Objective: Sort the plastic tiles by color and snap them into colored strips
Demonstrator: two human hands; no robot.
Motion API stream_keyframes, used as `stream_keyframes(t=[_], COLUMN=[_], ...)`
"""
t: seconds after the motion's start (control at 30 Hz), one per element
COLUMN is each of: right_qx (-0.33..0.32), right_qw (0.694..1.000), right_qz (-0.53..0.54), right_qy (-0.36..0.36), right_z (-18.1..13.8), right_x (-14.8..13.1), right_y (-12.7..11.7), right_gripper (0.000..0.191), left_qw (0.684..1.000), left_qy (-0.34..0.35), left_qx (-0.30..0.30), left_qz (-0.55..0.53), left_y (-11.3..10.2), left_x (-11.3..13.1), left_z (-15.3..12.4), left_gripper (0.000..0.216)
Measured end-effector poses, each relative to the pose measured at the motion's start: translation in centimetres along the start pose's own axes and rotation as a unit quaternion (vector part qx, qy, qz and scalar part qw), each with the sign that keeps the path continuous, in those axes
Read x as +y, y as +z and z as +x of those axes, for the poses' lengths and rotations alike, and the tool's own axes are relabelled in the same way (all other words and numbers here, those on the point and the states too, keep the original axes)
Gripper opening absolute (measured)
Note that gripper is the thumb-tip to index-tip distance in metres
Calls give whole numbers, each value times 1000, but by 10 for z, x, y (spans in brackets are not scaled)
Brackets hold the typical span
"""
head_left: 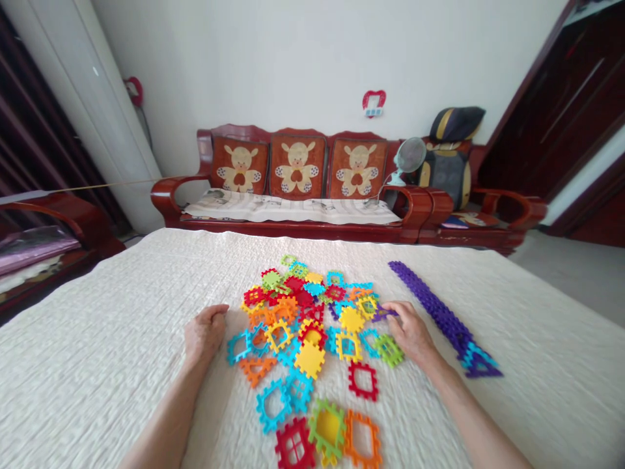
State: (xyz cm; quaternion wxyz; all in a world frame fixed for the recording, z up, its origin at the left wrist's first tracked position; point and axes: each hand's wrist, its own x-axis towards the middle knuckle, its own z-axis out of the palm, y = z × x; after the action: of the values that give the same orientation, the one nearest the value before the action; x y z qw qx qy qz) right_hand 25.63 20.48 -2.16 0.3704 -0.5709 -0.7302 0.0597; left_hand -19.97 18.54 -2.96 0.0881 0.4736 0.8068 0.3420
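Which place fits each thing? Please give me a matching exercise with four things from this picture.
Things:
1. purple strip
2. left hand
3. red window piece
4. sofa

Places:
a. behind the white cloth
b. at the left edge of the pile
c. right of the right hand
d. at the near end, below the pile

Pairs: 1-c, 2-b, 3-d, 4-a

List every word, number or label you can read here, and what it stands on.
No text can be read.
Heart-shaped wall plaque: markings too small to read.
Sofa seat cover: print blurred, unreadable.
Cushions: animal pictures only.
Plastic tiles: no writing visible.
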Motion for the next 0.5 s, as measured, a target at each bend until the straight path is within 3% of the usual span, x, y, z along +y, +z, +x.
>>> stream_keyframes(t=[0.13, 0.37, 0.5], right_qx=[-9, -22, -41], right_qw=[1000, 988, 981], right_qz=[-12, -113, -148], right_qy=[10, 102, 120], right_z=[-3, -4, -5], right_x=[5, -17, -23], right_y=[2, 1, 3], right_gripper=[31, 38, 32], left_qw=[1000, 999, 996], left_qy=[-4, -26, -47], left_qx=[-1, -18, -15], left_qz=[22, 42, 81], left_y=[2, 2, -1], left_x=[-6, -13, -12], left_z=[4, 12, 17], left_gripper=[33, 30, 26])
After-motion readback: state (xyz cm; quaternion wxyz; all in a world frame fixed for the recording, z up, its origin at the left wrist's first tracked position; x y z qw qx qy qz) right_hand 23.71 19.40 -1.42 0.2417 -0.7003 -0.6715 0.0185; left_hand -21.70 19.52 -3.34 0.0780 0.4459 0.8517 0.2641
